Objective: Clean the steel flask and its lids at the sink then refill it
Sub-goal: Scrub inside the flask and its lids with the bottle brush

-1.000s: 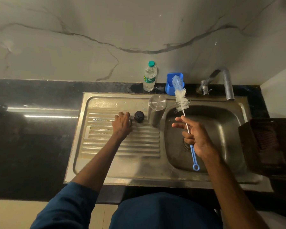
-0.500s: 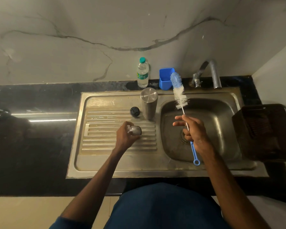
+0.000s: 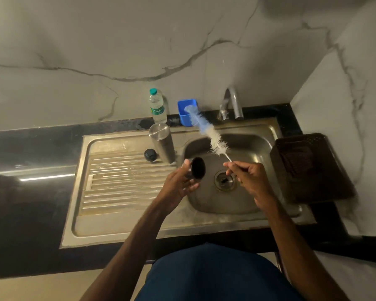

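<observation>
The ribbed drainboard [image 3: 122, 181] is lying open at the left, while the flask [image 3: 162, 142] and black lid [image 3: 150, 154] are standing at its far corner, the tap [image 3: 232, 104] is rising behind the basin [image 3: 254, 146], and a dark basket [image 3: 308, 168] is crowding its right rim.

Brushed steel flask [image 3: 162, 142] and sink [image 3: 126, 222] — glossy black counter [image 3: 30, 192] — veined marble wall [image 3: 117, 51].

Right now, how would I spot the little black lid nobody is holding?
Find the steel sink and its ribbed drainboard left of the basin. At its back stands the tall flask; the lid sits just left of the flask's base. It is the only small, round, black thing lying there.
</observation>
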The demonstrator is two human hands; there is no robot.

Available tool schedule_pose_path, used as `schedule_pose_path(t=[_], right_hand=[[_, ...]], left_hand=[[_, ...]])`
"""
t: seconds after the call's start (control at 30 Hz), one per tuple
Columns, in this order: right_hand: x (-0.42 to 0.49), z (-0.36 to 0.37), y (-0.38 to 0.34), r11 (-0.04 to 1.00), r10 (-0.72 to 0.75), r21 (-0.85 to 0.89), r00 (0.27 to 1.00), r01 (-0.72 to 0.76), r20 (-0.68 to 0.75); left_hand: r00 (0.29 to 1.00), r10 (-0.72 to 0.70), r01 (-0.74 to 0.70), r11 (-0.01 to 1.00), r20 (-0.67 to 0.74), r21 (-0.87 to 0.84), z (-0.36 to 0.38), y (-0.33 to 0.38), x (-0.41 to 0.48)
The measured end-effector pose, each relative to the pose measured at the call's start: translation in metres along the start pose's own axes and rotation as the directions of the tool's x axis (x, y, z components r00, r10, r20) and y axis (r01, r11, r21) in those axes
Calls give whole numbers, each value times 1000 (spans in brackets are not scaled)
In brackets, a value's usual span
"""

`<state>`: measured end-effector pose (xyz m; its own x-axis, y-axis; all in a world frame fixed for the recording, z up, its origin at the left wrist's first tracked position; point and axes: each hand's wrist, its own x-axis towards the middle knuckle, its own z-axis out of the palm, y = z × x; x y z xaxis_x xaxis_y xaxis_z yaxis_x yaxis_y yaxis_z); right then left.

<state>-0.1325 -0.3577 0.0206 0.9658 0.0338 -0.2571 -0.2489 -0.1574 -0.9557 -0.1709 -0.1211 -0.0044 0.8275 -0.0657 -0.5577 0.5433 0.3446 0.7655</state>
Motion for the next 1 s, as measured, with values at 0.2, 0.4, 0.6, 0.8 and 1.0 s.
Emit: schedule_pose_path(t=[0.2,0.4,0.6,0.8,1.0], right_hand=[[12,-49,0,988,-91,-125,995,86,-39],[26,-85,4,965,-200,-192,976,181,-85],[30,-108,-2,916,-277,-337,951,219,-135],[22,-111,-7,833,-328,-489,943,259,-60],[17,-104,-27,786,-398,-560,908,262,-134]], left_hand=[[995,91,-94,992,-35,-80,40,38,29],[977,169,-183,977,-127,-106,58,85,61],[964,229,-241,968,-138,-75,73,103,68],[970,206,-217,973,-131,-74,81,97,73],[960,267,-264,963,-79,49,90,89,78]])
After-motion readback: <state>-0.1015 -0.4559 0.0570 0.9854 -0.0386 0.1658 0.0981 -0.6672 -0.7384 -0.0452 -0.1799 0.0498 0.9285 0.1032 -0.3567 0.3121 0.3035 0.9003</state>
